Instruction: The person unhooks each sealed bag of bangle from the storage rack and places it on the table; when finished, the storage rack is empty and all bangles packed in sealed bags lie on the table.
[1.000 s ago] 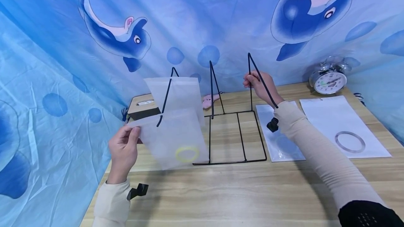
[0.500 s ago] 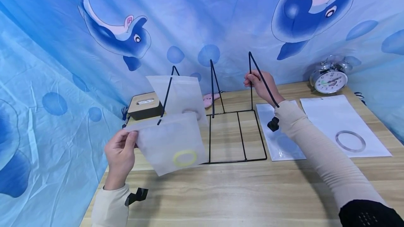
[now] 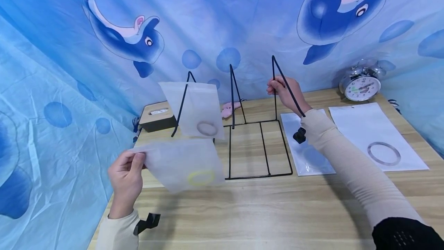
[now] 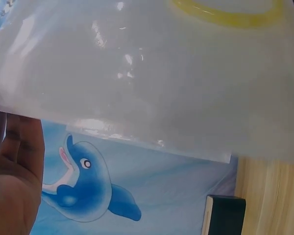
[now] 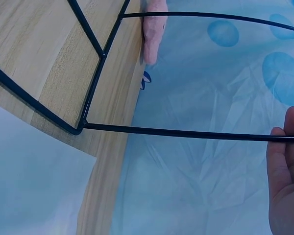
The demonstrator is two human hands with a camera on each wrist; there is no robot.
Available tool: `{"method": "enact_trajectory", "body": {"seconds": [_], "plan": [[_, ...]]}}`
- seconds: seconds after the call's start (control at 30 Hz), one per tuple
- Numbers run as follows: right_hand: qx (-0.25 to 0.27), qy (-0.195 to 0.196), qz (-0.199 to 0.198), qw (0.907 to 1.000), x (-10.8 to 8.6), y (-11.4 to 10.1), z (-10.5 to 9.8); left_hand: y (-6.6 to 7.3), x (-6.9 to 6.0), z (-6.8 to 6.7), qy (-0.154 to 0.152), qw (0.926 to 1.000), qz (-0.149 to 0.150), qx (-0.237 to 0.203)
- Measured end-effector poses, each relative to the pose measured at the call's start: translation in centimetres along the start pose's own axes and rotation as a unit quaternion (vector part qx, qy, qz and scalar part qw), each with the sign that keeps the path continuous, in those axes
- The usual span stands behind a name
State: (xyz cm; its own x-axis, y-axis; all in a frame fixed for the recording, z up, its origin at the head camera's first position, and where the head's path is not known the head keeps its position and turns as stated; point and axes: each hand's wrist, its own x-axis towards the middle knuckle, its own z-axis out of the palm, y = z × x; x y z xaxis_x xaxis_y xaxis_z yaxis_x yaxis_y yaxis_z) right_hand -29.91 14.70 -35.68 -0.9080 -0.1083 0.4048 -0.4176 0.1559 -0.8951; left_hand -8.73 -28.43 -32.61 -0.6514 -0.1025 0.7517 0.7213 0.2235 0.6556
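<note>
My left hand [image 3: 126,180] pinches the upper left corner of a frosted plastic bag [image 3: 180,163] bearing a yellow ring. The bag slants across the front left of a black wire rack [image 3: 232,99], partly hiding its base, and fills much of the left wrist view. Behind it, a second frosted bag [image 3: 194,105] with a greyish ring hangs on the rack's left arm. My right hand [image 3: 288,93] holds the rack's right upright at the back. In the right wrist view, its fingers [image 5: 279,161] lie at the black rod.
Right of the rack lie a clear-wrapped white sheet [image 3: 308,157] and a larger white bag [image 3: 374,130] with a grey ring. A silver alarm clock [image 3: 362,88] stands at the back right. Behind the rack are a tissue box [image 3: 157,120] and a pink plush [image 3: 227,110].
My left hand has moved down and left, drawing the yellow-ringed bag off the rack's left arm. The bag behind it now shows more fully. My right hand has stayed on the rack.
</note>
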Motion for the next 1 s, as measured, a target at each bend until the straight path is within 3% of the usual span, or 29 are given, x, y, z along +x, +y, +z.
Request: {"method": "enact_trajectory", "body": {"seconds": [0.1, 0.2, 0.27, 0.37, 0.47, 0.57, 0.67, 0.77, 0.9, 1.0], "plan": [[0.010, 0.001, 0.001, 1.0000, 0.1, -0.3, 0.1, 0.0, -0.3, -0.2, -0.001, 0.9996, 0.004, 0.028], [0.013, 0.002, -0.001, 0.9999, 0.2, -0.5, 0.2, -0.3, -0.8, -0.5, -0.012, 0.9991, -0.011, 0.039], [0.008, 0.001, -0.001, 1.0000, 0.3, -0.5, 0.3, -0.7, -1.2, -0.6, -0.024, 0.9980, -0.035, 0.046], [0.001, -0.007, -0.001, 1.0000, 0.5, -0.2, 0.4, -1.3, -1.9, -0.7, -0.030, 0.9933, -0.094, 0.061], [0.002, -0.009, -0.001, 1.0000, 0.4, -0.2, 0.6, -2.0, -2.2, -0.9, -0.017, 0.9782, -0.176, 0.109], [0.004, -0.003, 0.002, 1.0000, 0.2, -0.2, 0.9, -3.0, -2.2, -1.4, 0.002, 0.9542, -0.261, 0.147], [0.003, -0.007, 0.003, 1.0000, 0.2, -0.2, 1.0, -4.3, -2.2, -2.2, 0.009, 0.9347, -0.315, 0.165], [0.004, -0.012, 0.002, 0.9999, 0.1, -0.4, 0.8, -5.7, -2.3, -2.7, -0.004, 0.9231, -0.342, 0.176], [-0.002, -0.009, 0.007, 0.9999, -0.1, -0.4, 0.2, -7.5, -2.4, -2.9, -0.037, 0.9112, -0.355, 0.207], [-0.005, -0.008, 0.010, 0.9999, 0.1, -0.1, 0.0, -8.6, -2.3, -3.1, -0.045, 0.8995, -0.366, 0.234]]}}
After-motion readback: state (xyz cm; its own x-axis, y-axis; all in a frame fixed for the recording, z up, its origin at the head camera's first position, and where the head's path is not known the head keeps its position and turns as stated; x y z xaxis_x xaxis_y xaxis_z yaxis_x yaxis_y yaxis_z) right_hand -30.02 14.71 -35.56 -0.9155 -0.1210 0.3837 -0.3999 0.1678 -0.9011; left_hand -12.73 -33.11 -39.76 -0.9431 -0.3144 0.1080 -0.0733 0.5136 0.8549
